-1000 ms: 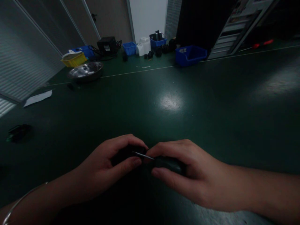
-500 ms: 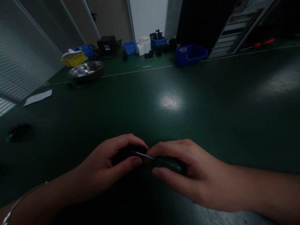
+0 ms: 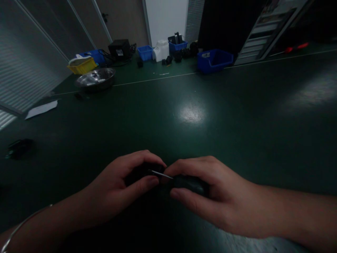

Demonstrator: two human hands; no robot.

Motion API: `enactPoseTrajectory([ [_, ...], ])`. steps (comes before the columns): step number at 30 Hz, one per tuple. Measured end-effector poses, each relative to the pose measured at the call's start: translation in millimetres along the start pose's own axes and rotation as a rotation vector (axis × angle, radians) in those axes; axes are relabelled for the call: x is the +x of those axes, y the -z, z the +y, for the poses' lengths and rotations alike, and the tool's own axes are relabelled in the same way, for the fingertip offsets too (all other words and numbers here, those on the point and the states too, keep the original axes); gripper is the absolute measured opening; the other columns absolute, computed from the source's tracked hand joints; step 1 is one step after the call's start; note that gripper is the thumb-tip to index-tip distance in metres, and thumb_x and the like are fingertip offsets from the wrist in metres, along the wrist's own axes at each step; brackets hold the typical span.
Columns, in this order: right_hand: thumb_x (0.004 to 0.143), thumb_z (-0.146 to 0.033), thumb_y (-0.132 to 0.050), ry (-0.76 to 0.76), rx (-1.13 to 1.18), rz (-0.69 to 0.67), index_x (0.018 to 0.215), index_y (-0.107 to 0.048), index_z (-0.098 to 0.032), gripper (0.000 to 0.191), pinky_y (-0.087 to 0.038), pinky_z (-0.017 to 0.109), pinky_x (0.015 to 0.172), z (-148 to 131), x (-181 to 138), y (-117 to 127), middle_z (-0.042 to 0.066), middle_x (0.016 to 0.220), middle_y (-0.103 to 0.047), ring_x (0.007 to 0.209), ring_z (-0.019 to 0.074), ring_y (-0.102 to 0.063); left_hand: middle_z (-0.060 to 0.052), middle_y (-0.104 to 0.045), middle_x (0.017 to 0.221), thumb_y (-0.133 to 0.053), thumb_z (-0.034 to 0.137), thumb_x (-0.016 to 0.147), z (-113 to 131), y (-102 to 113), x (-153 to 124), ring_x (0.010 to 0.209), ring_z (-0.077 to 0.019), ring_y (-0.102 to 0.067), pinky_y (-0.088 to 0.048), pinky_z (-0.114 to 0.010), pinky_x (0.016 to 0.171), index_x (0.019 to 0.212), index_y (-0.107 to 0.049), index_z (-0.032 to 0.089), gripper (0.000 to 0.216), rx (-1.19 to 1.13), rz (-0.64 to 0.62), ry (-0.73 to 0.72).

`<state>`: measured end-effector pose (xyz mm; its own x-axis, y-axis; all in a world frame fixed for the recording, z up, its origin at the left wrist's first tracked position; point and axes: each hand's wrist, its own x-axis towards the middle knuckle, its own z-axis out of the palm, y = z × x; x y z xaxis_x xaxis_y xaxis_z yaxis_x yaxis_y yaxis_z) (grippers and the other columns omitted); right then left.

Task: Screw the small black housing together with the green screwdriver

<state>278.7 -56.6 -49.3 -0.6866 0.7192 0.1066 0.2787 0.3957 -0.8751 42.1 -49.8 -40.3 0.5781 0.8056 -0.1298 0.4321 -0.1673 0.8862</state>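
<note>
Low in the head view, my right hand (image 3: pixel 216 193) is closed around the dark rounded handle of a screwdriver (image 3: pixel 189 184). Its thin metal shaft points left into the gap between my hands. My left hand (image 3: pixel 123 182) curls around a small black part (image 3: pixel 142 171), thumb below and fingers above. The shaft's tip meets or lies over this part; the shadow is too deep to tell which. Fingertips of both hands are close together at the middle.
A green tabletop (image 3: pixel 147 116) spreads ahead. Along its back stand a steel bowl (image 3: pixel 96 79), a yellow bin (image 3: pixel 82 66), a white device (image 3: pixel 161 51) and a blue bin (image 3: pixel 215 61). Paper (image 3: pixel 41 109) and a dark object (image 3: pixel 19 148) lie at left.
Almost nothing differs. The background has shifted very slightly with the camera, while both hands, the screwdriver and the black part keep their places.
</note>
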Motion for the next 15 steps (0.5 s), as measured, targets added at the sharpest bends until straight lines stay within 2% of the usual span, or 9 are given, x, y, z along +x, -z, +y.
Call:
enactPoseTrajectory([
  [3, 0.094, -0.021, -0.059, 0.000, 0.030, 0.000, 0.119, -0.067, -0.020, 0.026, -0.053, 0.019, 0.060, -0.5, 0.2, -0.3, 0.001, 0.086, -0.076, 0.075, 0.0147, -0.071, 0.001, -0.069, 0.099, -0.060, 0.018, 0.094, 0.0, 0.7, -0.1, 0.091, -0.0180, -0.067, -0.052, -0.025, 0.076, 0.111, -0.064, 0.027, 0.020, 0.015, 0.010, 0.000],
  [5, 0.094, -0.021, -0.059, 0.007, 0.041, -0.001, 0.119, -0.067, -0.020, 0.026, -0.053, 0.018, 0.061, -1.0, 1.0, 0.0, 0.000, 0.084, -0.076, 0.072, 0.0135, -0.070, 0.001, -0.069, 0.100, -0.059, 0.018, 0.094, -0.2, 1.1, -0.6, 0.091, -0.0179, -0.067, -0.052, -0.026, 0.077, 0.112, -0.063, 0.027, 0.020, 0.040, -0.012, 0.002],
  [10, 0.094, -0.021, -0.060, 0.001, 0.023, -0.006, 0.119, -0.067, -0.020, 0.026, -0.053, 0.019, 0.062, -1.5, 2.0, 1.7, 0.001, 0.087, -0.076, 0.075, 0.0149, -0.071, 0.002, -0.068, 0.099, -0.058, 0.016, 0.095, -2.4, 0.5, -1.8, 0.090, -0.0160, -0.066, -0.051, -0.024, 0.077, 0.112, -0.063, 0.028, 0.022, 0.034, -0.012, -0.024],
  [15, 0.092, -0.022, -0.062, -0.006, -0.016, 0.022, 0.116, -0.069, -0.022, 0.025, -0.054, 0.020, 0.063, -1.7, 2.8, 1.2, 0.003, 0.093, -0.078, 0.082, 0.0171, -0.072, 0.000, -0.069, 0.096, -0.059, 0.017, 0.093, -1.9, -1.7, -0.3, 0.086, -0.0184, -0.065, -0.051, -0.027, 0.075, 0.109, -0.065, 0.024, 0.018, 0.020, 0.023, -0.014],
])
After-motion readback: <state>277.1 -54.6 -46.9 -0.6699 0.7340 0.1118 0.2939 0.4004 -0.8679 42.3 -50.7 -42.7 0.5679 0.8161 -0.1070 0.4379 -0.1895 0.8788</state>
